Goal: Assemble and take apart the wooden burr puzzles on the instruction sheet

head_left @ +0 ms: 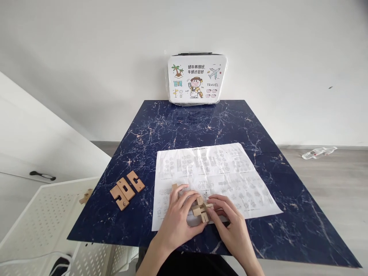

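My left hand and my right hand meet over a small wooden interlocking puzzle, fingers curled round its crossed pieces from both sides. The puzzle rests on a printed instruction sheet near the front of the dark blue marbled table. One wooden end pokes out just beyond my left fingers. Three loose notched wooden pieces lie side by side on the table to the left of the sheet, apart from both hands.
A white case with cartoon travel pictures stands against the wall at the table's far edge. A white perforated basket sits low on the left with a wooden piece in it. A plastic bottle lies on the floor at right.
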{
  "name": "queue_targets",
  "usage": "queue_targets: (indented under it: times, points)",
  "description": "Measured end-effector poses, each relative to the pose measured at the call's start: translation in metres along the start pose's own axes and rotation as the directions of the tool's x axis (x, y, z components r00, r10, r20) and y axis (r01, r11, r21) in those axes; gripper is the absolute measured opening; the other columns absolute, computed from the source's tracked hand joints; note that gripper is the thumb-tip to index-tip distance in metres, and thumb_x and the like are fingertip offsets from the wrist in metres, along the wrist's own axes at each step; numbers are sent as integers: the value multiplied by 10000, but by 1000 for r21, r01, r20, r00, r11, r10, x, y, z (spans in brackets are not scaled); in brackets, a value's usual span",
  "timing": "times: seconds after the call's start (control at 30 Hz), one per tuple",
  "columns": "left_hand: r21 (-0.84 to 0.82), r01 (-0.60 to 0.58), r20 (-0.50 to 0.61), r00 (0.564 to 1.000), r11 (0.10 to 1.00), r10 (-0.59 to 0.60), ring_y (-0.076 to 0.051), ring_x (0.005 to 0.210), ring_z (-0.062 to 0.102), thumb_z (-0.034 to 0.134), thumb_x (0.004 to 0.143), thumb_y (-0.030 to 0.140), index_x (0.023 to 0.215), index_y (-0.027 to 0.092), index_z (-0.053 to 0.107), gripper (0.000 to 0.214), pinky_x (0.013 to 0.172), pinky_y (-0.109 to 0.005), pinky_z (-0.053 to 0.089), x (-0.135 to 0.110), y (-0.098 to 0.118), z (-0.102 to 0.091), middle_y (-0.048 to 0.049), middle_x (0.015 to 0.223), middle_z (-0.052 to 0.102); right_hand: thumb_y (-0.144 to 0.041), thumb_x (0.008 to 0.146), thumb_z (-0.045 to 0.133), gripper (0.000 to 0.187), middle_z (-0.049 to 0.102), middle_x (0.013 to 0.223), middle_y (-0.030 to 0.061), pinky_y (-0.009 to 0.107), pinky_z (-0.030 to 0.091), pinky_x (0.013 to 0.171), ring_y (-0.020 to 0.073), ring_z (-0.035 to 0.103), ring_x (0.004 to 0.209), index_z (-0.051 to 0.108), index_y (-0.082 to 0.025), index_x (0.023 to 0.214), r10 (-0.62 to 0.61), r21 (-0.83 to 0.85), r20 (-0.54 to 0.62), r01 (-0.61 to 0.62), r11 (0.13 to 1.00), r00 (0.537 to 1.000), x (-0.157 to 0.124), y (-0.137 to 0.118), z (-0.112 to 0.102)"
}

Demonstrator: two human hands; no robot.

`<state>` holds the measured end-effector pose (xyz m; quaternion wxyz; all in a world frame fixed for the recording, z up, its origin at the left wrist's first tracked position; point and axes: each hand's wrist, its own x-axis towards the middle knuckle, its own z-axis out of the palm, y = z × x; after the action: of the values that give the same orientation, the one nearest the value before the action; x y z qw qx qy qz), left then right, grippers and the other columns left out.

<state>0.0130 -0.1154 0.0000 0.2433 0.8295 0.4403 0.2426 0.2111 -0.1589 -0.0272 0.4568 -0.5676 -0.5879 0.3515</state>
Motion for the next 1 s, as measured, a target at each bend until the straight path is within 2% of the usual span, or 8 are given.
queue_targets:
  times: [0.17,0.27,0.57,0.8,1.0]
  points:
    - [-32,5,-3,1000,999,-5,-394,1487,443,845,882,280,1363,257,576,551,1180,-588,504,0,-1,-1,-96,1389,673,-399,1092,612,269,696,1336,122,349,705,840,249,781,990,723,-281,1307,17,30,58,-19,999,998,-1,2,-4]
    - [-49,2,-8,1000,999,-3,-404,1477,459,871,852,262,1373,263,586,594,1166,-592,515,-1,-1,-2,-98,1388,680,-417,1088,615,258,713,1298,120,334,708,801,246,787,956,738,-276,1266,6,30,85,-9,1000,996,1,5,-6]
    - [-55,-63,1,998,997,63,-394,1485,456,884,849,264,1432,251,589,654,1170,-595,522,-2,-1,-3,-95,1421,688,-435,1104,580,260,718,1177,111,317,658,698,218,748,829,720,-249,1220,38,37,47,-40,999,998,2,-4,-3]
    - [-25,-130,-39,991,991,129,-366,1467,486,852,892,279,1475,255,576,645,1180,-559,520,-6,-2,-2,-88,1431,690,-448,1103,580,261,700,1056,60,296,612,703,189,721,784,704,-257,1230,50,29,69,-52,998,996,3,-4,-5]
    - [-29,-182,-64,982,983,180,-361,1437,510,824,913,222,1495,257,542,648,1173,-577,511,-6,-3,-1,-97,1444,683,-470,1101,571,280,705,966,47,289,574,679,192,697,755,700,-243,1200,64,29,60,-65,997,996,4,-5,-5]
